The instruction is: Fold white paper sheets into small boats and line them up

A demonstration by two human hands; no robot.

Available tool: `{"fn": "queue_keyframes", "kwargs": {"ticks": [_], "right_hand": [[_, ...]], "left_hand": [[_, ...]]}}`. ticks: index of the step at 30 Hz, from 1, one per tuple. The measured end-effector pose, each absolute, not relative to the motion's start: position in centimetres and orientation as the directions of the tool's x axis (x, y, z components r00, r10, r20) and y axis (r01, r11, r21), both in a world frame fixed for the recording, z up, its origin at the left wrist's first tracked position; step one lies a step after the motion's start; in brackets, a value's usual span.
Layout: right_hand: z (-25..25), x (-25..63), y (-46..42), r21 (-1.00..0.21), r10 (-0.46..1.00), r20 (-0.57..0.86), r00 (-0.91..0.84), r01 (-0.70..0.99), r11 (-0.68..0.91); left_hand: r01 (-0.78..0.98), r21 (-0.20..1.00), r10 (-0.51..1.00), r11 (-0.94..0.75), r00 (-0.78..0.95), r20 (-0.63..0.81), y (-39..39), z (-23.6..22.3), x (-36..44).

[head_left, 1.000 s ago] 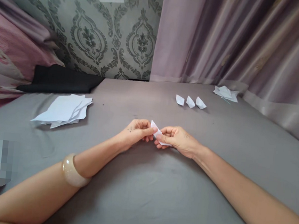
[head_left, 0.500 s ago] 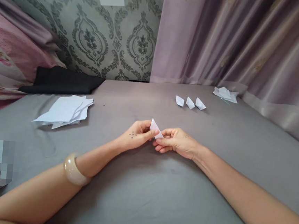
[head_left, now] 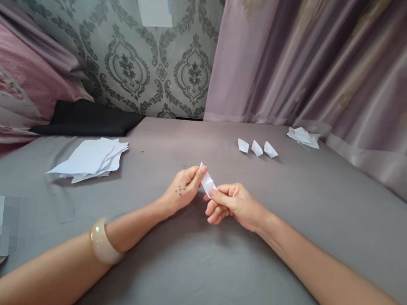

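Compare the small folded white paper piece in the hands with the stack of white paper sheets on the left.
The folded paper piece is small and narrow; the stack of sheets spreads much wider. The piece slants between the left hand and the right hand; the stack lies on the grey cloth. The piece is folded, while the stack's sheets look flat. Both are white.

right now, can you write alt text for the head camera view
Two bare hands, left and right, pinch a small folded white paper above a grey cloth. Three folded paper pieces stand in a row beyond, with loose paper piles at left and far right.
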State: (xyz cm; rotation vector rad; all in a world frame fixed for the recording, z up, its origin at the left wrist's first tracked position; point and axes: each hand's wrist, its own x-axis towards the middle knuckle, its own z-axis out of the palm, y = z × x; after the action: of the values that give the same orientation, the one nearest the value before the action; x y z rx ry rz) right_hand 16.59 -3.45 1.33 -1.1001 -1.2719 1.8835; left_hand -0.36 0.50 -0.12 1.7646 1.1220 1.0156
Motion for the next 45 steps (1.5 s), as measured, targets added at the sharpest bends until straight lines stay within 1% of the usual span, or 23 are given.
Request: {"fn": "queue_keyframes", "kwargs": {"ticks": [2,4,6,7,9,11,13,15,16,18,21,24,25,27,29,32,35,39,42,45], "right_hand": [[1.5,16.2,-3.6,-0.949,0.864,-0.296,-0.406,0.022,-0.315],[1.4,15.9,-3.6,-0.954,0.901,-0.298,-0.314,0.102,-0.28],[1.2,15.8,-3.6,-0.949,0.945,-0.255,-0.205,0.24,-0.204],[1.0,15.8,-3.6,-0.932,0.966,-0.205,-0.156,0.332,-0.144],[0.7,16.0,-3.6,-0.851,0.993,-0.069,-0.101,0.526,-0.005],[0.4,16.1,-3.7,-0.718,0.993,0.067,-0.1,0.686,0.118],[0.0,16.0,-3.8,-0.581,0.978,0.17,-0.12,0.79,0.198],[-0.2,16.0,-3.9,-0.494,0.963,0.227,-0.144,0.836,0.241],[-0.3,15.9,-4.0,-0.485,0.96,0.235,-0.152,0.838,0.251],[-0.4,15.9,-4.1,-0.526,0.96,0.228,-0.162,0.809,0.261],[-0.2,16.2,-4.1,-0.665,0.966,0.19,-0.175,0.701,0.258],[0.0,16.6,-3.7,-0.84,0.972,0.047,-0.231,0.517,0.163],[-0.1,16.8,-3.6,-0.879,0.967,-0.003,-0.254,0.462,0.118],[-0.1,17.0,-3.3,-0.916,0.956,-0.064,-0.285,0.396,0.057],[-0.3,17.2,-3.0,-0.926,0.951,-0.08,-0.3,0.375,0.041],[-0.5,17.3,-2.9,-0.923,0.949,-0.094,-0.299,0.385,0.03],[-0.7,17.1,-2.9,-0.896,0.971,-0.084,-0.224,0.444,0.025],[-0.6,16.6,-3.1,-0.858,0.992,-0.02,-0.124,0.511,0.046],[-0.5,16.3,-3.2,-0.851,0.996,0.003,-0.089,0.523,0.049],[-0.3,16.2,-3.2,-0.858,0.998,-0.01,-0.069,0.513,0.027]], "left_hand": [[0.312,0.904,0.937,-0.29,0.284,0.203,0.8,-0.2,-0.4],[0.303,0.923,0.943,-0.239,0.301,0.145,1.1,-0.4,-0.3],[0.235,0.961,0.944,-0.144,0.325,0.062,1.4,-0.4,-0.3],[0.173,0.981,0.943,-0.086,0.333,0.023,1.5,-0.4,-0.2],[0.032,0.999,0.94,0.029,0.338,-0.038,1.5,-0.4,-0.1],[-0.072,0.99,0.937,0.12,0.339,-0.089,1.3,-0.3,0.2],[-0.12,0.978,0.934,0.17,0.336,-0.121,1.0,-0.2,0.3],[-0.15,0.969,0.935,0.195,0.328,-0.137,0.8,-0.1,0.4],[-0.162,0.966,0.936,0.203,0.322,-0.143,0.8,-0.1,0.4],[-0.181,0.959,0.937,0.216,0.314,-0.152,0.8,-0.1,0.3],[-0.198,0.955,0.938,0.22,0.311,-0.152,0.8,-0.1,0.2],[-0.19,0.96,0.937,0.206,0.321,-0.137,0.8,-0.1,0.0],[-0.186,0.962,0.936,0.199,0.326,-0.131,0.7,-0.1,-0.1],[-0.174,0.967,0.934,0.185,0.338,-0.118,0.6,-0.1,-0.1],[-0.153,0.974,0.931,0.17,0.347,-0.108,0.5,0.0,-0.1],[-0.101,0.986,0.924,0.13,0.373,-0.084,0.3,0.2,0.0],[-0.036,0.998,0.922,0.056,0.386,-0.038,0.0,0.2,0.2],[0.013,1.0,0.925,-0.006,0.381,0.001,-0.3,0.0,0.6],[0.038,0.999,0.922,-0.028,0.387,0.011,-0.4,-0.2,0.7],[0.077,0.995,0.918,-0.056,0.395,0.021,-0.4,-0.4,0.6]]}}
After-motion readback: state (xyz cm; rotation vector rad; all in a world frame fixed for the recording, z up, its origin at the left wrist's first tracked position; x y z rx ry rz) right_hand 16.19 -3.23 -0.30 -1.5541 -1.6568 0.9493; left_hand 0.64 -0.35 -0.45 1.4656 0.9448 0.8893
